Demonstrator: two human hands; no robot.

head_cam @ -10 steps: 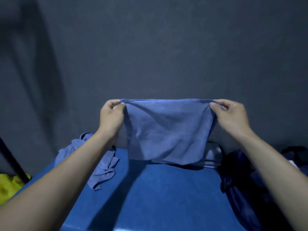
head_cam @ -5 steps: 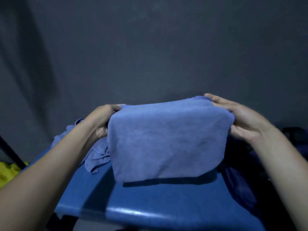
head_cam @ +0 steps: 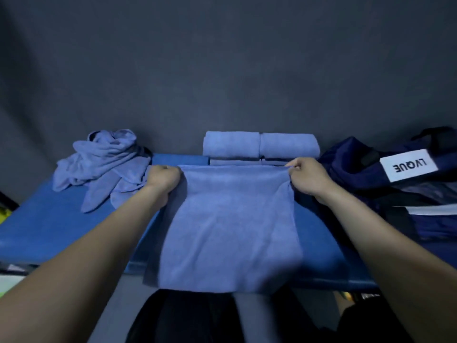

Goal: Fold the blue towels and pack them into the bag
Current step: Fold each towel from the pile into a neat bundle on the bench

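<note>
A blue towel (head_cam: 230, 226) lies spread on the blue table (head_cam: 49, 226), its near edge hanging over the front. My left hand (head_cam: 163, 178) grips the towel's far left corner and my right hand (head_cam: 309, 179) pinches its far right corner. Just behind, folded blue towels (head_cam: 259, 144) are stacked against the wall. A crumpled heap of blue towels (head_cam: 103, 164) sits at the table's left back. The dark navy bag (head_cam: 395, 184) with a white label lies at the right.
A dark grey wall closes the back of the table. The table's front edge runs close to my body, with dark clothing below it. Something yellow-green shows at the far left edge (head_cam: 5, 211).
The towel, held up in the air before, was folded over and now lies flat on the table. Both hands came down with its far corners; the view tilted down.
</note>
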